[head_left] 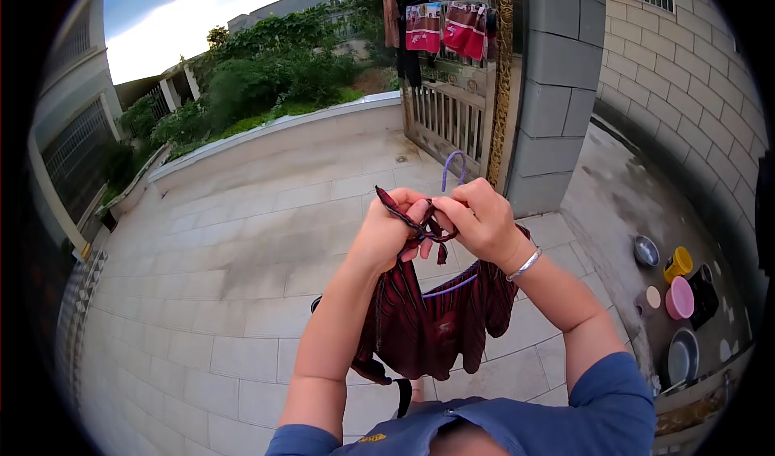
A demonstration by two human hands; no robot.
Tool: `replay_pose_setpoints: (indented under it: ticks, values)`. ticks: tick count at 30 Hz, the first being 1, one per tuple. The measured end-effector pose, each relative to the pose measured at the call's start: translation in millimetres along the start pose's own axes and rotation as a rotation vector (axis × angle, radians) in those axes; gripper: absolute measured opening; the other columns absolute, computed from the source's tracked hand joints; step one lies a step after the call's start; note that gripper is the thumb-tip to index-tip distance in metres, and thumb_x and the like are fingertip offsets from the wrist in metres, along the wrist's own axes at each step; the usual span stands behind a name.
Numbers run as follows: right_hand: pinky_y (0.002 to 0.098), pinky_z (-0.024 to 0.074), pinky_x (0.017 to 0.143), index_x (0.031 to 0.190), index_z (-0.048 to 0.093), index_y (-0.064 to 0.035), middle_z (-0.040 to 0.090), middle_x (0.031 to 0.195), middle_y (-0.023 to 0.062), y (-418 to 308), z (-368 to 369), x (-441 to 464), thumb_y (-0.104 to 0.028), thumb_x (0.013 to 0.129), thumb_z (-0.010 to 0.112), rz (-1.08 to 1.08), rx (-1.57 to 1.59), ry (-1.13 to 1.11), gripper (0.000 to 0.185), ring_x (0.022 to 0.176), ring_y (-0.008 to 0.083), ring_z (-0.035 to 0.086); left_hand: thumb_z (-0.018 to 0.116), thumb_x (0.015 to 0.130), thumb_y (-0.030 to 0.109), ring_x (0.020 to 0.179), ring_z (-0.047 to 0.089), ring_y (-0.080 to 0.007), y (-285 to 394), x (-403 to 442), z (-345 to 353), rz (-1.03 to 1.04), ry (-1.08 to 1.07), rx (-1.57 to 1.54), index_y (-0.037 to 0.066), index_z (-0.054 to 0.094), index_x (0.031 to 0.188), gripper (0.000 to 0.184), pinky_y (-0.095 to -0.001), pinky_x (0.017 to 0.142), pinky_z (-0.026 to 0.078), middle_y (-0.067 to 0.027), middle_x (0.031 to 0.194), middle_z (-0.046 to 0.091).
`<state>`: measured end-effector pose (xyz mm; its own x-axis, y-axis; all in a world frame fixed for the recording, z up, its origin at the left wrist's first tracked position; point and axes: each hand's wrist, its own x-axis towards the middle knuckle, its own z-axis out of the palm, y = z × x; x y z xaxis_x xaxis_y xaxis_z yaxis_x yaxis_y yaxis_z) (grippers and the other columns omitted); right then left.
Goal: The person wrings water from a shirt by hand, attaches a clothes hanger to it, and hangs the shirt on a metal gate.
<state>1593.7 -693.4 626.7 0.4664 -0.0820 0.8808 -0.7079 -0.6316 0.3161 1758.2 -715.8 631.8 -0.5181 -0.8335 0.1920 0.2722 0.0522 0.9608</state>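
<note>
A dark red striped garment (432, 339) hangs below my hands on a purple hanger (454, 159), whose hook stands up behind my fingers. Its lower bar shows at the neck opening. My left hand (391, 234) is closed on a dark red fabric strap (387, 201) of the garment, and one strap end sticks up past the fingers. Close beside it, my right hand (484, 222), with a silver bangle at the wrist, pinches the same crossed and looped strap. Whether the strap is knotted is hard to make out. What supports the hanger is hidden.
A metal gate (448, 117) with laundry (466, 32) on it stands ahead, against a grey pillar (557, 92). Pink basin (680, 298), yellow bucket (678, 264) and metal basins (683, 357) sit on the ground at right. A low wall (282, 137) borders plants.
</note>
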Motion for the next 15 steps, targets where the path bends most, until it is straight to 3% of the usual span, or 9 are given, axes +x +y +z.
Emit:
replay_pose_setpoints:
  ticks: [7, 10, 13, 15]
  values:
    - [0.0284, 0.0429, 0.051, 0.087, 0.054, -0.0016, 0.049, 0.073, 0.0062, 49.0, 74.7, 16.2, -0.010, 0.068, 0.061, 0.096, -0.115, -0.056, 0.021, 0.065, 0.0205, 0.050, 0.040, 0.088, 0.011, 0.034, 0.043, -0.0131, -4.5, 88.7, -57.2, 0.041, -0.041, -0.075, -0.001, 0.044, 0.082, 0.015, -0.0215, 0.026, 0.022, -0.0122, 0.065, 0.055]
    - [0.0296, 0.0416, 0.050, 0.077, 0.050, -0.0029, 0.046, 0.070, 0.0073, 64.9, 101.1, 22.3, -0.012, 0.070, 0.060, 0.171, -0.187, -0.060, 0.015, 0.062, 0.0218, 0.048, 0.040, 0.088, 0.013, 0.033, 0.041, -0.0120, -5.0, 122.3, -74.1, 0.040, -0.056, -0.065, 0.000, 0.042, 0.083, 0.015, -0.0213, 0.026, 0.022, -0.0122, 0.066, 0.056]
    - [0.0301, 0.0385, 0.047, 0.066, 0.043, -0.0066, 0.040, 0.063, 0.0057, 81.8, 123.6, 25.9, -0.016, 0.073, 0.058, 0.238, -0.266, -0.128, 0.020, 0.056, 0.0203, 0.044, 0.040, 0.088, 0.012, 0.034, 0.041, -0.0121, -10.0, 152.1, -94.1, 0.032, -0.058, -0.061, 0.001, 0.041, 0.083, 0.013, -0.0210, 0.026, 0.024, -0.0142, 0.070, 0.058]
    - [0.0288, 0.0369, 0.046, 0.063, 0.042, -0.0083, 0.038, 0.059, 0.0038, 85.0, 127.4, 30.0, -0.022, 0.075, 0.057, 0.238, -0.377, -0.277, 0.023, 0.054, 0.0185, 0.043, 0.041, 0.089, 0.014, 0.032, 0.039, -0.0119, -11.2, 159.7, -101.4, 0.051, 0.000, -0.063, -0.001, 0.043, 0.084, 0.016, -0.0220, 0.026, 0.021, -0.0100, 0.063, 0.053]
